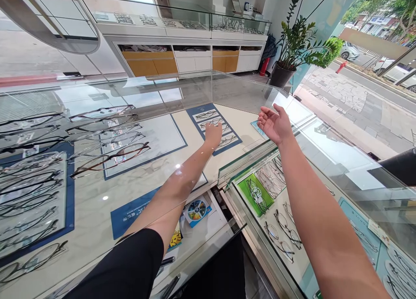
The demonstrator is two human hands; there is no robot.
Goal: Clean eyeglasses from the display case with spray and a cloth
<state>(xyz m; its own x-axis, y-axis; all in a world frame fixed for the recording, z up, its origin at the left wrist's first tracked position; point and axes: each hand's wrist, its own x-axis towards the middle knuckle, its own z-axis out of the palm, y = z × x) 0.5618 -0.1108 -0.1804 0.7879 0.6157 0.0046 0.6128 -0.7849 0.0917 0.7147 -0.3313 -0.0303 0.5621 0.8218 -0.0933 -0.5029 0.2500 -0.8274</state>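
Note:
My left hand (213, 133) reaches under the glass top into the display case, to a navy-bordered tray (234, 144). Its fingers are closed at the middle pair of eyeglasses (203, 125), partly hiding it. Another pair of eyeglasses (206, 115) lies beyond the hand, and one more pair of eyeglasses (227, 140) is on the near side. My right hand (274, 123) is raised above the glass at the case's corner, palm up, fingers apart and slightly bent, holding nothing.
Several eyeglasses (112, 158) stand in rows at left. A drawer (211, 229) is pulled out below, with a round colour chart (197, 211) inside. Glass edges (247, 158) rise between my arms. The right case holds a green tray (251, 195). A potted plant (282, 73) stands beyond.

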